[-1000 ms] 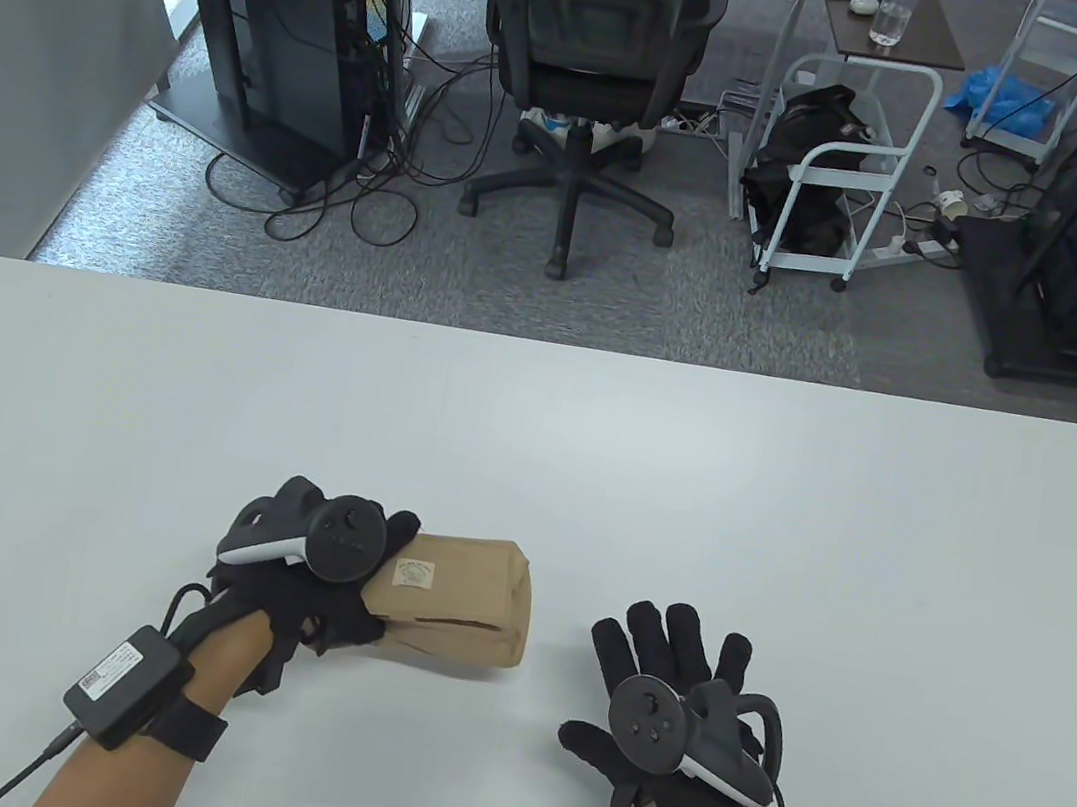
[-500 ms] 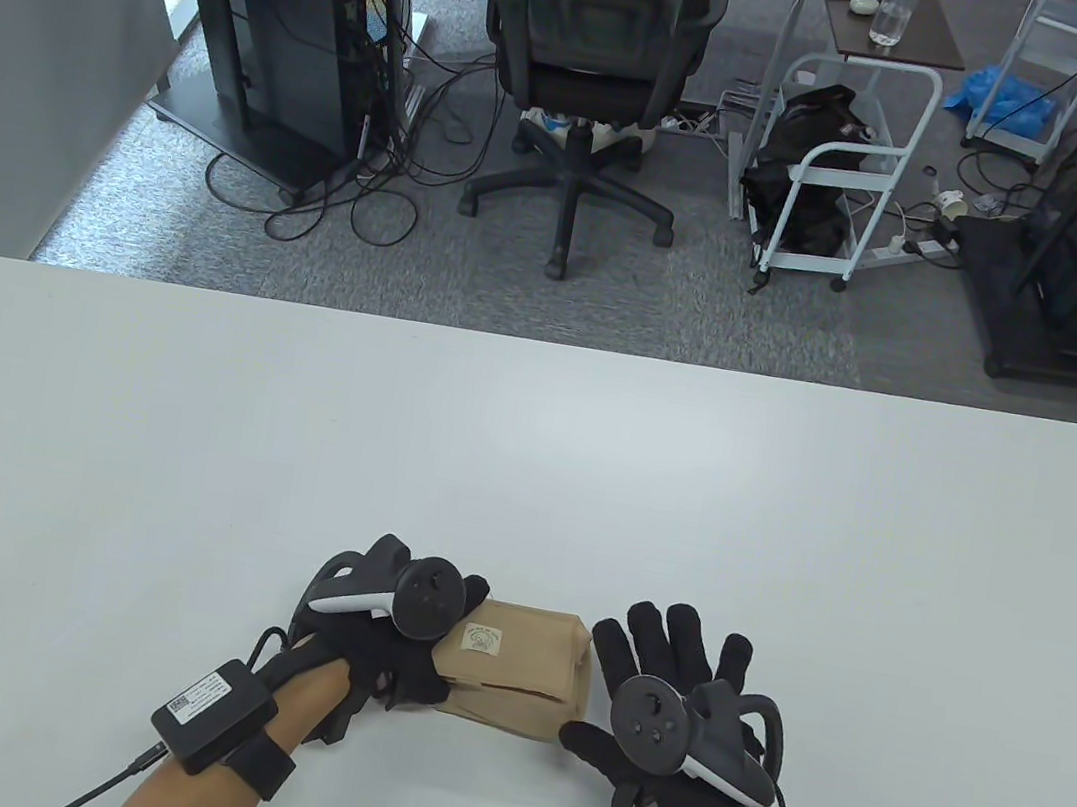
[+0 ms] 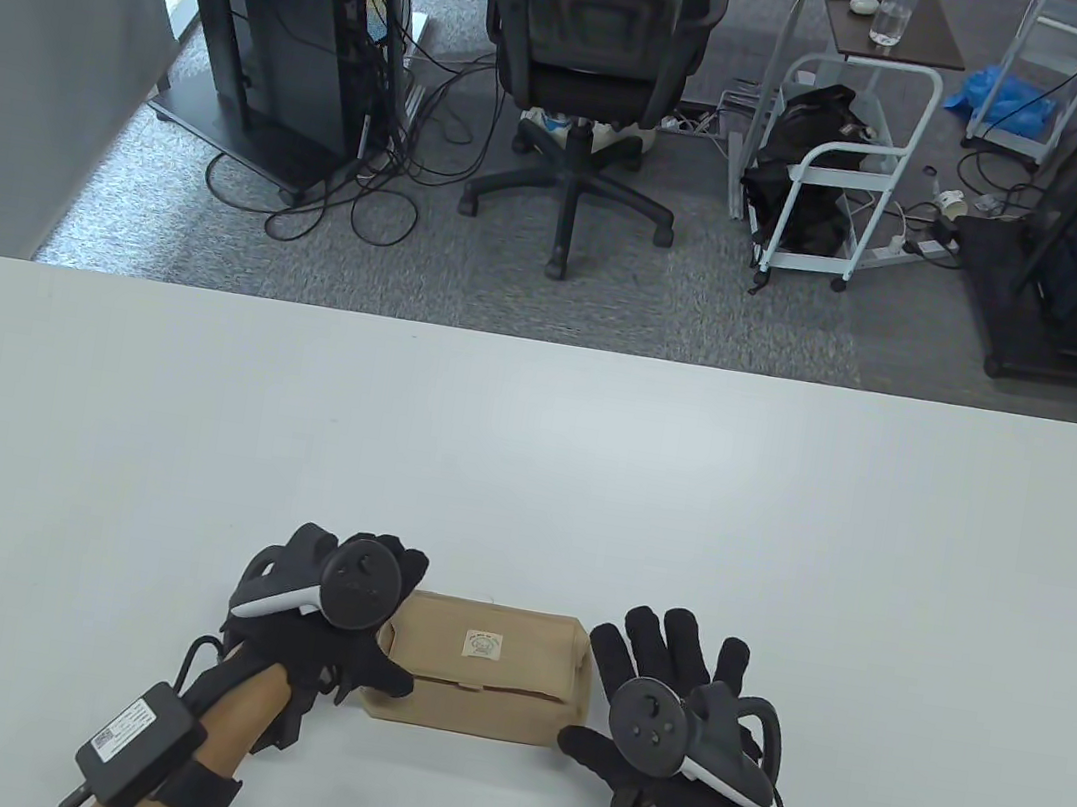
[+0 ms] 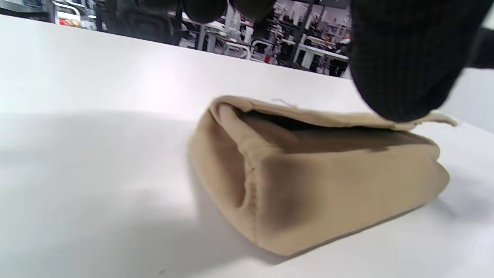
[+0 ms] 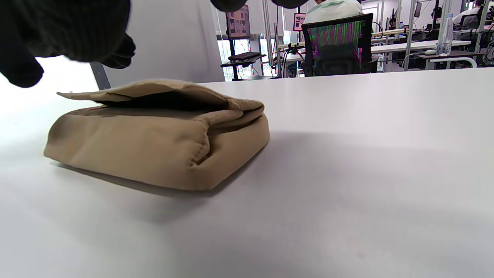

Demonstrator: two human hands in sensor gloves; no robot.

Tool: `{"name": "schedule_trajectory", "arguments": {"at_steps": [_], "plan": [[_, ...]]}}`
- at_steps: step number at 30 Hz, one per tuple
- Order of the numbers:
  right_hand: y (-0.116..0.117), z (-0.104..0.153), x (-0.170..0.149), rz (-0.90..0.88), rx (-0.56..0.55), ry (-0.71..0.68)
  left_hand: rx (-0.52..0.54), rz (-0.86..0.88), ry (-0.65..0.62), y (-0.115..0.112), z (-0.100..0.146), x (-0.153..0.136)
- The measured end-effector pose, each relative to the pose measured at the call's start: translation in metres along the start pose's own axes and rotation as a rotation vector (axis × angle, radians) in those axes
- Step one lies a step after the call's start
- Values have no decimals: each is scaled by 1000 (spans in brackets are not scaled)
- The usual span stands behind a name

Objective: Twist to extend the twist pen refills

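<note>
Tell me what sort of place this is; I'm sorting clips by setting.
Most likely an office or lab workspace: a white table on grey carpet, a black office chair beyond it, a computer tower on a wheeled stand trailing cables, and more desks visible in the right wrist view.

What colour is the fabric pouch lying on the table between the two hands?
The pouch is plain tan or beige with a small white label on its flap; the table view shows it best.
</note>
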State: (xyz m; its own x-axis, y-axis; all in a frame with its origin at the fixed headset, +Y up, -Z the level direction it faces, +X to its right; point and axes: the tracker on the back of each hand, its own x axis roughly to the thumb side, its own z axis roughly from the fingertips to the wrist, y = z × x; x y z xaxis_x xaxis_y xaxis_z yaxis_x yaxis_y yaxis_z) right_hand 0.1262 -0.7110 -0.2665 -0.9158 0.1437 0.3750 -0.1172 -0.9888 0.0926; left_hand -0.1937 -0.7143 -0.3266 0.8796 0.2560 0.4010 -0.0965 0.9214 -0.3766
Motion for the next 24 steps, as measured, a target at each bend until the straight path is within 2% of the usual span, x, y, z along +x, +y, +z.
{"name": "schedule_trajectory", "arguments": {"at_steps": [4, 7, 11, 17, 19, 24], "plan": [[0, 0, -1, -8, 2, 3, 51, 9, 79, -8, 17, -9], [1, 1, -1, -11, 5, 4, 59, -8, 103, -20, 19, -9], [2, 1, 0, -14, 12, 3, 101, -29, 139, -37, 15, -6], [-1, 1, 2, -22, 7, -6, 60, -138, 176, -54, 3, 5], [-5, 2, 5, -23, -2, -20, 92, -160, 180, -55, 3, 7], [-17, -2, 20, 4, -65, -53, 83, -202, 189, -56, 1, 12]]}}
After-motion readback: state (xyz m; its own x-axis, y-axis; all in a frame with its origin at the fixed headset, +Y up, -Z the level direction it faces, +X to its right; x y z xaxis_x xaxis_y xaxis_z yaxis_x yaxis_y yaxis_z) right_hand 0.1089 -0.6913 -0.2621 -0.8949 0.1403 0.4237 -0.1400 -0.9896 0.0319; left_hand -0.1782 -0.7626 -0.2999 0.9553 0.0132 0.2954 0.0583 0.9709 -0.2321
